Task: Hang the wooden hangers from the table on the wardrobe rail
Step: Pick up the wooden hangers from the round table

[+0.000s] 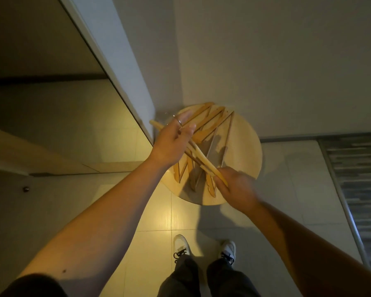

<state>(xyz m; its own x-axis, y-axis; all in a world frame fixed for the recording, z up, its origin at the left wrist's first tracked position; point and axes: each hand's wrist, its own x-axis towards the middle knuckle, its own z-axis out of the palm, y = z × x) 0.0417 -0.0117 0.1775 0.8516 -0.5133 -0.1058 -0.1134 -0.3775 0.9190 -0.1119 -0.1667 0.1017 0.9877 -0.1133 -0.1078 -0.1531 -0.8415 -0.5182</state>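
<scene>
Over a round wooden table (247,146) in the corner by the wall, both hands hold one wooden hanger (198,155) lifted above the rest. The left hand (171,144) has its fingers (185,128) loosely curled around the hanger's upper part near the metal hook (177,120). The right hand (237,185) pinches the lower end. Beneath the fingers, several more hangers (210,123) lie spread on the table.

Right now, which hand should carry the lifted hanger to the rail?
Left, probably. The left hand holds the hanger near its hook, on the wardrobe side; the right hand only pinches one arm's tip.
</scene>
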